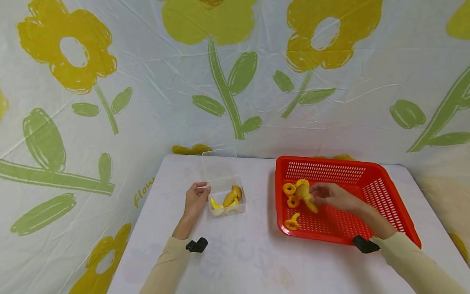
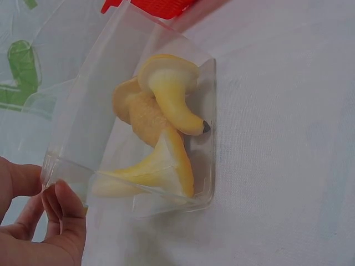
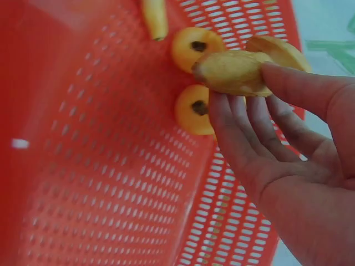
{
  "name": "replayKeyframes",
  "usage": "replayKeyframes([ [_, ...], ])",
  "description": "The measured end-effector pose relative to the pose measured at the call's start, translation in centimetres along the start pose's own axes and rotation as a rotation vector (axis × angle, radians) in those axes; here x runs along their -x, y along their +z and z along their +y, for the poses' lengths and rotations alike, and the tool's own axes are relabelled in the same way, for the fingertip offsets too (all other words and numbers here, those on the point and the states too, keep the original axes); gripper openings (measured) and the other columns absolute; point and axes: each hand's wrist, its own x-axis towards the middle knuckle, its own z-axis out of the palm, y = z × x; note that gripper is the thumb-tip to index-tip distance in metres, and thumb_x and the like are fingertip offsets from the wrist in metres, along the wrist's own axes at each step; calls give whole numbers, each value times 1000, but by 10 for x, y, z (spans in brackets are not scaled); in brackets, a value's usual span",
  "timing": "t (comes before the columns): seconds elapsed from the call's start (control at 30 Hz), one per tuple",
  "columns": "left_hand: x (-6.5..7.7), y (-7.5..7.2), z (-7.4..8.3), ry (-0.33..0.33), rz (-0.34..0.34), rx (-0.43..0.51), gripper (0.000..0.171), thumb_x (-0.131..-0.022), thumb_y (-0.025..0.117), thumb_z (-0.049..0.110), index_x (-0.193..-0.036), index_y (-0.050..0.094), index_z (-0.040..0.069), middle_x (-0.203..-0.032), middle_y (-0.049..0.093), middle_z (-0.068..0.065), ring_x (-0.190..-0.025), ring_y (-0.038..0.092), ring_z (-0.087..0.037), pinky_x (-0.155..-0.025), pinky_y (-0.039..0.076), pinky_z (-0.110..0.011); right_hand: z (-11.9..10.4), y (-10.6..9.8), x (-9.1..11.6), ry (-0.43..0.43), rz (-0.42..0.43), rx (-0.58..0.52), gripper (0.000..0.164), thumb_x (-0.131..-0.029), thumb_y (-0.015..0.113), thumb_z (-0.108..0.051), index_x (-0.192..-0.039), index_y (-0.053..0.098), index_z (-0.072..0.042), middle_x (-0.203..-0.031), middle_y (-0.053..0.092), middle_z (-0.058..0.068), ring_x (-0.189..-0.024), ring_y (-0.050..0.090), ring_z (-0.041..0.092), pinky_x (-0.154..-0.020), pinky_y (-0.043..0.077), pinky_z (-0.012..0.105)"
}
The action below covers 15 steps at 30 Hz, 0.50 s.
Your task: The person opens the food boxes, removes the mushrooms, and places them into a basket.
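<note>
Tan and thick-stemmed, a toy mushroom [image 3: 236, 72] is being pinched between the thumb and fingertips of the right hand [image 1: 332, 196], inside the left side of a red perforated plastic basket [image 1: 330, 160] near the white table's [image 1: 262, 183] right edge. Nearer the back left corner, a clear plastic box [image 1: 242, 207] holding three yellow-and-tan mushrooms [image 2: 152, 124] is being gripped at its rim by the left hand [image 1: 196, 200]. Dropping may be risked by that shallow pinch; tipping, by tugging the light box. "flow" is being displayed on the flower-printed cloth [image 1: 147, 122]; tabletop marks are being left unread, too faint.
</note>
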Motion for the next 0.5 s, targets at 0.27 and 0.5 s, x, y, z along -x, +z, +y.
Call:
replayKeyframes([
  [0.27,0,0,0,2,1,-4,33,-99,68,9,-125,60,-10,-90,63,-11,-66,54,-10,-60,50,-17,15,9,1,2,-102,82,33,-94,74,-11,-121,63,4,-114,65,11,-106,58,29,-87,57,32],
  [0.5,2,0,2,-3,2,-9,32,-99,68,10,-125,61,-8,-92,65,-14,-66,54,-10,-60,50,-17,15,17,1,55,-107,173,27,-92,75,-7,-115,65,2,-109,66,9,-103,60,30,-91,57,49],
])
